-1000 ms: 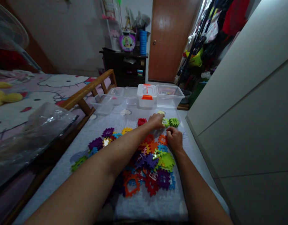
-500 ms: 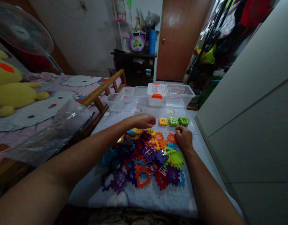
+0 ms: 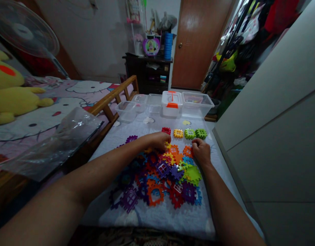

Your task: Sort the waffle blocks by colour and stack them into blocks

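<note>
My left hand (image 3: 160, 140) reaches over the heap of plastic interlocking building pieces. Its fingers are apart and bent down at a yellow building piece (image 3: 168, 145), partly hidden by the hand; it holds nothing that I can see. My right hand (image 3: 201, 150) rests closed at the right side of the heap, beside an orange building piece (image 3: 187, 151); what is inside its fingers, if anything, is hidden. Beyond the hands, a red block (image 3: 166, 130), a yellow block (image 3: 178, 133), a light green block (image 3: 189, 133) and a darker green block (image 3: 201, 133) stand in a row.
Purple, orange and red pieces, such as a purple window piece (image 3: 129, 199), spread toward me. At the back stand a lidded clear box (image 3: 172, 108) with orange clips and an open clear bin (image 3: 197, 109). A wooden bed rail (image 3: 116, 95) borders the left, a pale cabinet (image 3: 275, 136) the right.
My left hand has let go of the red block, leaving it at the row's left end, and has moved back toward me over the heap. My right hand stays put.
</note>
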`<action>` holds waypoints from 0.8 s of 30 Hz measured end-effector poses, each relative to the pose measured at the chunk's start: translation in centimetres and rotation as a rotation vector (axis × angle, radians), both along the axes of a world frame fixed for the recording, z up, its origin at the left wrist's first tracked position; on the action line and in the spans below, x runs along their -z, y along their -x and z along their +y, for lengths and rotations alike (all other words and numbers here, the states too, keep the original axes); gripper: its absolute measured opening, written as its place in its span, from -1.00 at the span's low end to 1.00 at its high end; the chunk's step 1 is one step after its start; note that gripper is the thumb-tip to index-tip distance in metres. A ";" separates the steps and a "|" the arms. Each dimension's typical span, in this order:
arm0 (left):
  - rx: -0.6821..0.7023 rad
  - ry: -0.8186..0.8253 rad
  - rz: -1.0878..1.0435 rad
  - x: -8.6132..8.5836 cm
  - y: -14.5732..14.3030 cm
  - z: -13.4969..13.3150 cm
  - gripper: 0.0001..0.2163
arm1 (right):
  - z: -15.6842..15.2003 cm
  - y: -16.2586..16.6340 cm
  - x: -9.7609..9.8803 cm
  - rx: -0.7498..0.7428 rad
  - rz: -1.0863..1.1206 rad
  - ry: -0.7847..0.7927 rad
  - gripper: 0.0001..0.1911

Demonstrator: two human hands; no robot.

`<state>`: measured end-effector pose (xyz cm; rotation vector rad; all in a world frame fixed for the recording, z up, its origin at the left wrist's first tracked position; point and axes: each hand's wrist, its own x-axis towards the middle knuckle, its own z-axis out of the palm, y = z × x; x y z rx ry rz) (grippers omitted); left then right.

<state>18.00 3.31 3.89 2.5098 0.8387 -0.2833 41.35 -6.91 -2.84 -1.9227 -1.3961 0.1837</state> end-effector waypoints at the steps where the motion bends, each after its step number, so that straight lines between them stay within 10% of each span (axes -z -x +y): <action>1: -0.019 0.020 -0.013 0.2 0.0 0.1 -0.61 | 0.0 0.0 0.0 0.000 -0.003 -0.001 -0.69; 13: -0.193 -0.082 -0.073 -2.2 4.4 3.3 -0.62 | 0.0 -0.1 0.2 0.003 -0.016 -0.006 -0.69; 24: -0.205 -0.156 0.119 -0.1 6.0 2.3 -0.53 | 0.0 -0.1 -0.1 0.006 -0.016 0.020 -0.68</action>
